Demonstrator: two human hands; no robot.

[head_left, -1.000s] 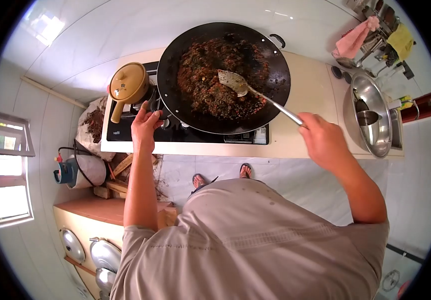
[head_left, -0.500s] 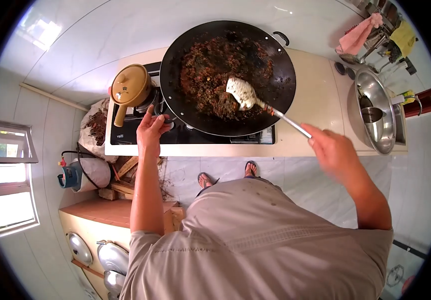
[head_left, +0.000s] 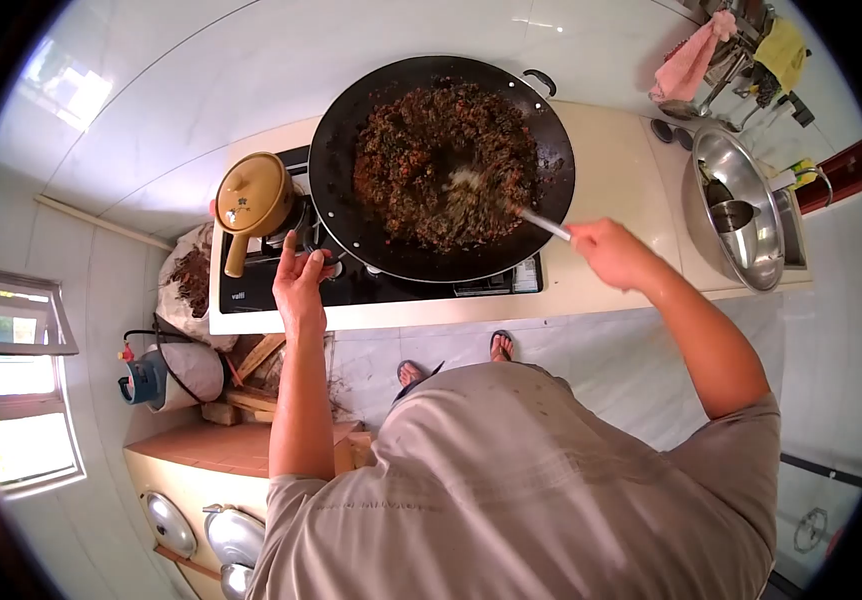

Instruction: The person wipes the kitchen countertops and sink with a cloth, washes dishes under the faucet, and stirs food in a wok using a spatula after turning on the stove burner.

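Observation:
A large black wok (head_left: 346, 120) rests on the stove, full of a dark green and reddish chopped food mixture (head_left: 401, 150). At its lower left rim my left hand (head_left: 298, 285) grips the wok's loop handle, thumb and fingers around it, the index finger pointing up. My right hand (head_left: 613, 252) is closed on the metal handle of a spatula (head_left: 548, 224) that reaches over the wok's right rim. The spatula's head is down in the mixture, mostly hidden and blurred. A lidded yellow-brown clay pot (head_left: 254, 195) with a side handle stands left of the wok.
The black gas stove (head_left: 376, 288) is set in a cream counter (head_left: 616, 170). A steel basin (head_left: 766, 250) holding a metal cup stands at the right. Cloths and ladles hang on the wall beyond it. A blue-topped gas cylinder (head_left: 141, 382) and wood pieces lie below left.
The spatula's whitish head has gone from raised above the mixture to down in it, and my right hand has moved left and up. The food is heaped differently. My left hand stays at the handle.

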